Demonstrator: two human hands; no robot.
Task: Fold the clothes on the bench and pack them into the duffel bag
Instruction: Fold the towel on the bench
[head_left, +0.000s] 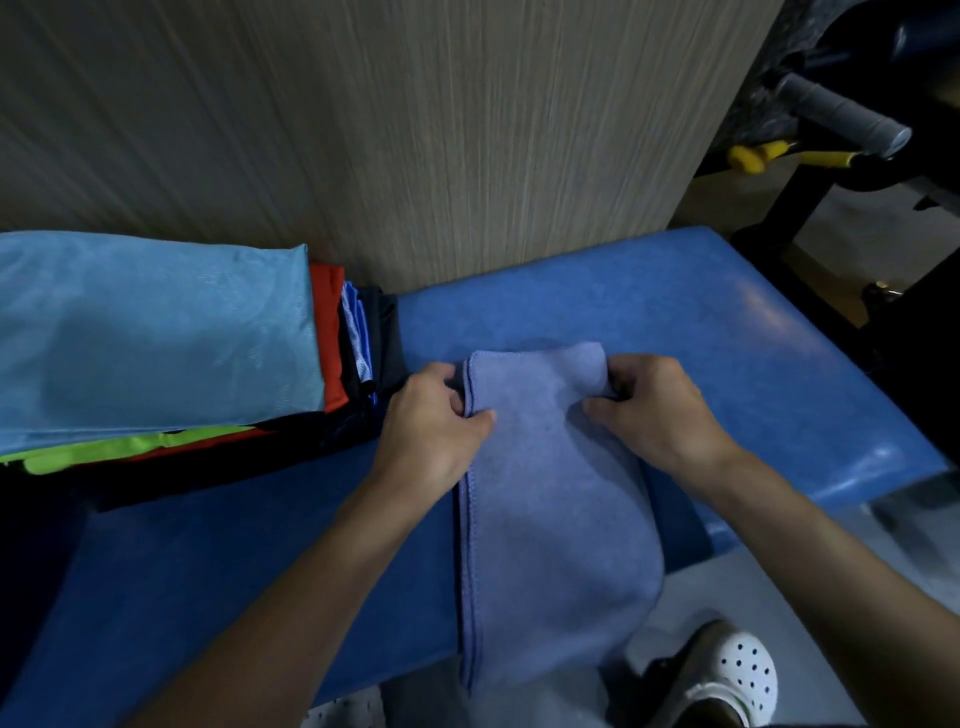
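A gym: padded blue bench, black exercise machine with grey handle

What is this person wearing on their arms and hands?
Nothing that shows: the left hand and right hand are ungloved, with no ring, watch or bracelet visible, and no sleeve reaches into view. Below, one foot wears a white perforated clog.

1 head camera looks steeply down, close over the bench.
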